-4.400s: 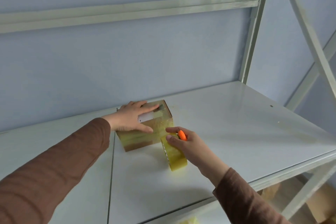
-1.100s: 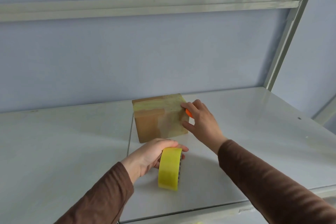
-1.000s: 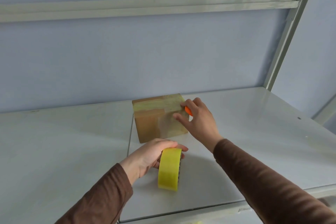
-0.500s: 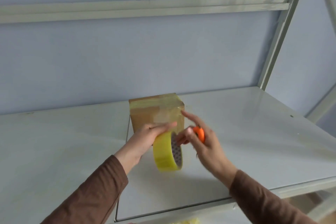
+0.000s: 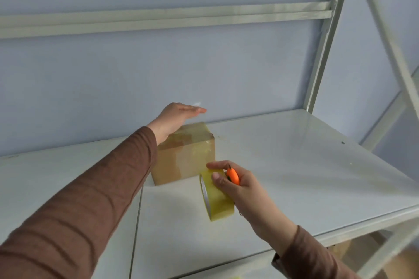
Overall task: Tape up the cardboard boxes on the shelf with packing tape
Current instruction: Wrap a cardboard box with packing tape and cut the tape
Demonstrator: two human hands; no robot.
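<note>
A small cardboard box [image 5: 188, 154] wrapped in yellowish tape stands on the grey shelf board [image 5: 294, 165] near the back wall. My left hand [image 5: 175, 118] is raised above the box's far top edge, fingers straight, with a faint clear strip of tape at its fingertips. My right hand [image 5: 235, 184] grips the yellow tape roll [image 5: 215, 197] just in front of the box's right corner, and it also holds a small orange cutter [image 5: 233, 176] against the palm. The roll stands on edge, lifted slightly off the shelf.
A grey metal upright [image 5: 324, 52] and a diagonal brace [image 5: 390, 36] frame the shelf at the right. A horizontal rail [image 5: 158, 18] runs along the wall above. Brown cardboard [image 5: 405, 263] shows below the shelf at the bottom right.
The tape roll passed from my left hand to my right hand. My left hand rose from the roll to above the box's top. The box appears turned.
</note>
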